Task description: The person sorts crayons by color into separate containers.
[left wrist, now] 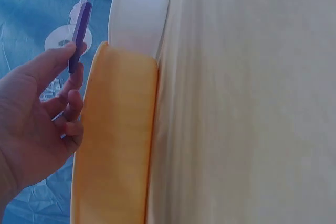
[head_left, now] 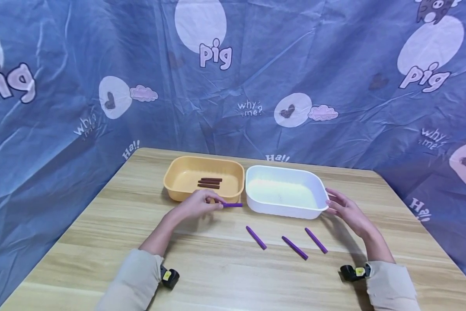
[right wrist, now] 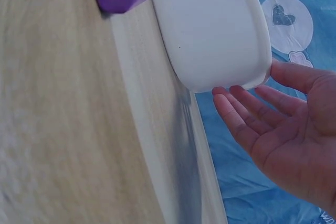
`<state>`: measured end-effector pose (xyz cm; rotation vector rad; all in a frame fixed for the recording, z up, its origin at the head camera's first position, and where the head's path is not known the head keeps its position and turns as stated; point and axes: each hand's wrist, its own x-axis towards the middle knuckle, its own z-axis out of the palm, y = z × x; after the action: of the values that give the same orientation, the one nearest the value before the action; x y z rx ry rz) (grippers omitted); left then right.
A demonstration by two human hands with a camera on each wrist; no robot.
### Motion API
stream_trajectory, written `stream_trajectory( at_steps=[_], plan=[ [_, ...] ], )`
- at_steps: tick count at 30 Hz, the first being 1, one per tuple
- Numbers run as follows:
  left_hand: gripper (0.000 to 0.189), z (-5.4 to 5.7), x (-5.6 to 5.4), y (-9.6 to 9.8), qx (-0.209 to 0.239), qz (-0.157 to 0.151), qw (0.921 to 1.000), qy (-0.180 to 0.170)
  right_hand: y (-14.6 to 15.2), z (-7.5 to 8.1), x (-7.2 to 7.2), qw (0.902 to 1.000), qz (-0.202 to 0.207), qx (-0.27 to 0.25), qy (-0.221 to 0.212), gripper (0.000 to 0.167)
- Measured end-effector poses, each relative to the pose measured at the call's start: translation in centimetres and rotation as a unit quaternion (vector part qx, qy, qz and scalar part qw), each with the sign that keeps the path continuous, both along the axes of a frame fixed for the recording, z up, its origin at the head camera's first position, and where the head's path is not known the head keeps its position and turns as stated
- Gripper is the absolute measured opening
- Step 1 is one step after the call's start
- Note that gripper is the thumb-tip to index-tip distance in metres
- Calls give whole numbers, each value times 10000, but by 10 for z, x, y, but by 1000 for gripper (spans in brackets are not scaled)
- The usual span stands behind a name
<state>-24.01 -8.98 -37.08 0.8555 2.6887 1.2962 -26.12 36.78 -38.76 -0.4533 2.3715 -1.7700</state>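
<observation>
My left hand (head_left: pixel 198 204) pinches a purple crayon (head_left: pixel 233 205) between thumb and fingers. It holds the crayon level by the near wall of the yellow-orange tub (head_left: pixel 173 190), close to that tub's right corner. Inside the tub lie brown crayons (head_left: pixel 209 186), side by side. My right hand (head_left: pixel 347 211) is at the right end of the white tub (head_left: pixel 283 210). In the right wrist view, its loosely extended fingers (right wrist: pixel 239 121) meet the tub's end wall, and the thumb is beside the rim. No crayons show in the white tub.
Three purple crayons lie on the wooden table in front of the white tub: one on the left (head_left: pixel 256 237), one in the middle (head_left: pixel 294 248) and one on the right (head_left: pixel 316 240). The tubs stand side by side before a blue printed curtain (head_left: pixel 225 116).
</observation>
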Motion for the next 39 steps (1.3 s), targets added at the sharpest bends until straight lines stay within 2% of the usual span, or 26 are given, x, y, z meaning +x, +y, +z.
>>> stream_trajectory(
  at_steps=[4,10,19,26,32,39],
  plan=[
    [16,4,-5,10,27,176,9997,137,0,-1,-1,10000,14,-44,32,59],
    [16,15,-12,28,-59,411,9990,140,2,-2,-3,9999,40,-93,83,59],
    [15,24,-26,57,-204,563,9976,349,1,-2,-3,9999,54,-146,26,59],
    [15,29,-42,81,-356,560,9976,221,1,-2,-3,9997,8,-240,-21,60],
    [16,27,-59,102,-502,454,9969,389,1,-4,-4,9995,-37,-302,-82,60],
    [16,25,-79,128,-714,680,9942,430,0,-2,-4,9995,-66,-305,-86,60]
  ],
)
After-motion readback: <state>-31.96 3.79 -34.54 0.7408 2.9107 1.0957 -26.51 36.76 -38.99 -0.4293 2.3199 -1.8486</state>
